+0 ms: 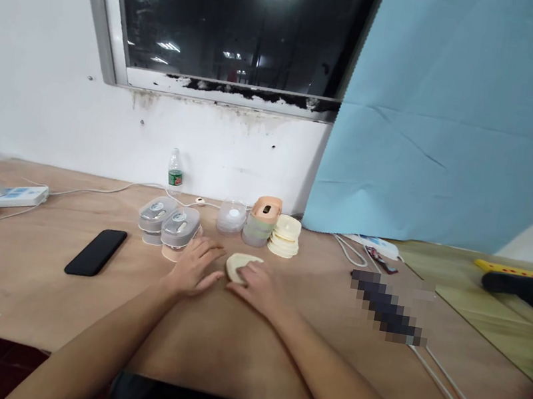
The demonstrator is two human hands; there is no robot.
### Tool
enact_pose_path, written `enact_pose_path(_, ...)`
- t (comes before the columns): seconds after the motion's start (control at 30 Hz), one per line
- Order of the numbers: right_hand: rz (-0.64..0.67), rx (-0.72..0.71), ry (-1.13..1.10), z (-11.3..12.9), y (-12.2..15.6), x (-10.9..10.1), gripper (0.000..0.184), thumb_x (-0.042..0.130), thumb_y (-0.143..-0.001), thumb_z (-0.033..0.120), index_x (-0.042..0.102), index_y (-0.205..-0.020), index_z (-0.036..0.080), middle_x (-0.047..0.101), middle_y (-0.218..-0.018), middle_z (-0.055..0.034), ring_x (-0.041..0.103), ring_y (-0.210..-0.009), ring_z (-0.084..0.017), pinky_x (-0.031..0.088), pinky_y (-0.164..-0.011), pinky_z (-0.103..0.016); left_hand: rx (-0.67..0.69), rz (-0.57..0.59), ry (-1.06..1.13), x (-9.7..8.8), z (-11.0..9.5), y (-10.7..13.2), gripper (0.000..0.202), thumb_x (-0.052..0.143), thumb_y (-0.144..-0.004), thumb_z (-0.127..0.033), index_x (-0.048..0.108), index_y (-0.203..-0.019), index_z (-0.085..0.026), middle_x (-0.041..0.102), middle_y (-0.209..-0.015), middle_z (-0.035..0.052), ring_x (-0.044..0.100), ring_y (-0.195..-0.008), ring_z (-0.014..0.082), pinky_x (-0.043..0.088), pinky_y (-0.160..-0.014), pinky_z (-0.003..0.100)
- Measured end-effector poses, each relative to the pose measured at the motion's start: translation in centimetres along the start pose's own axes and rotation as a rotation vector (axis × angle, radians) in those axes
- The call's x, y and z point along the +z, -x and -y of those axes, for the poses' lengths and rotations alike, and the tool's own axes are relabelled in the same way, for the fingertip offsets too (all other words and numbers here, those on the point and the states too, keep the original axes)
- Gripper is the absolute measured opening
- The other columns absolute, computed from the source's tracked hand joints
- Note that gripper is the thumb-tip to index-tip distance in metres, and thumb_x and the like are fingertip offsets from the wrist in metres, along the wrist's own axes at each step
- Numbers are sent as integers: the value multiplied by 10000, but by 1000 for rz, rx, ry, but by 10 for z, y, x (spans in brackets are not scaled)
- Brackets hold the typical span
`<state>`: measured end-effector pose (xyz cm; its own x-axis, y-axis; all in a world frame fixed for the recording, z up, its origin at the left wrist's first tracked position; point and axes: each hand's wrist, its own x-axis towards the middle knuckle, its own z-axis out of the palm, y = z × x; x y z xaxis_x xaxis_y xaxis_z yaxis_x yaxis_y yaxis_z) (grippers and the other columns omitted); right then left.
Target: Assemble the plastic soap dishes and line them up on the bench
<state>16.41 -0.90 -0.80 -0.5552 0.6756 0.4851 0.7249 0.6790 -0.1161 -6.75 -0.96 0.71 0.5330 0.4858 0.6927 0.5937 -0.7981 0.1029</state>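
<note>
My right hand (257,287) has its fingers over a cream, rounded plastic lid (236,263) that lies on the table, its thumb at the near edge. Fingers stretched out and thumb apart, my left hand (195,268) is just left of that lid, holding nothing I can see. Close by its fingertips stand two grey lidded containers (180,226), stacked on other pieces; whether the hand touches the nearer one I cannot tell. Behind the right hand is a stack of cream lids (285,236). Beside it, an orange frame (266,209) tops stacked clear pieces (255,233).
Clear containers (231,217) and a plastic bottle (175,171) stand near the wall. A black phone (96,252) lies left, a pixelated dark object (386,306) with white cables right. Power strips (19,195) and a yellow-black tool (525,288) sit farther out.
</note>
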Motion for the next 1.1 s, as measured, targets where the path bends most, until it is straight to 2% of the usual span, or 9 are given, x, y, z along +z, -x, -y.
enact_pose_path(0.1,104,13,-206,16,-2,11,300,523,-857,537,693,-905,294,676,-832,-55,614,-783,-225,449,-684,-349,13,141,54,3,-6,-3,425,437,-903,-464,551,-1200,-181,581,-1179,127,515,-1045,261,388,-901,417)
enact_pose_path(0.23,-133,159,-276,-1,-12,8,265,497,-896,423,702,-826,271,660,-742,-41,600,-669,-193,457,-638,-324,0,254,101,11,-15,-8,614,448,-877,-568,435,-1347,-173,519,-1299,137,464,-1168,274,367,-982,429)
enact_pose_path(0.4,-438,273,1,-40,-39,-16,264,490,-899,371,674,-1002,212,651,-918,-85,587,-892,-243,453,-811,-355,-20,385,38,28,-13,-4,703,465,-831,-647,432,-1366,-192,426,-1413,155,383,-1278,332,338,-1014,496)
enact_pose_path(0.5,-425,298,191,-61,-59,-27,347,492,-888,333,596,-1189,195,557,-1203,-135,504,-1085,-293,396,-919,-418,-35,458,24,34,-11,0,625,464,-852,-609,475,-1337,-214,441,-1409,147,418,-1260,325,363,-989,493)
enact_pose_path(0.57,-360,311,242,-75,-70,-29,324,485,-887,301,600,-1172,199,524,-1248,-136,499,-1076,-292,390,-906,-419,-53,467,23,34,-10,2,560,459,-880,-549,482,-1331,-219,446,-1409,140,439,-1250,305,371,-987,474)
enact_pose_path(0.7,-240,273,166,-93,-77,-23,215,429,-902,223,634,-954,183,588,-1037,-104,540,-948,-229,414,-848,-345,-75,450,18,31,-9,2,465,480,-889,-459,519,-1289,-226,451,-1404,128,454,-1240,290,375,-986,463)
enact_pose_path(0.83,-408,289,51,-87,-70,-24,220,378,-929,238,587,-940,171,584,-959,-100,534,-942,-222,423,-836,-336,-85,400,53,26,-9,-1,538,512,-864,-503,488,-1312,-206,475,-1371,148,467,-1222,302,381,-978,481)
enact_pose_path(1.0,-547,297,-237,-52,-41,-28,253,614,-811,407,531,-923,196,570,-921,-62,543,-828,-199,458,-759,-332,-211,176,135,22,-8,-4,669,461,-899,-510,271,-1439,-165,455,-1386,164,449,-1245,292,370,-1011,479)
enact_pose_path(1.1,-582,328,-509,-35,-20,-21,307,644,-783,430,495,-948,219,559,-828,-15,546,-733,-165,467,-691,-306,-355,49,240,21,-6,-3,761,450,-919,-470,53,-1494,-170,421,-1415,168,519,-1174,255,392,-1011,446)
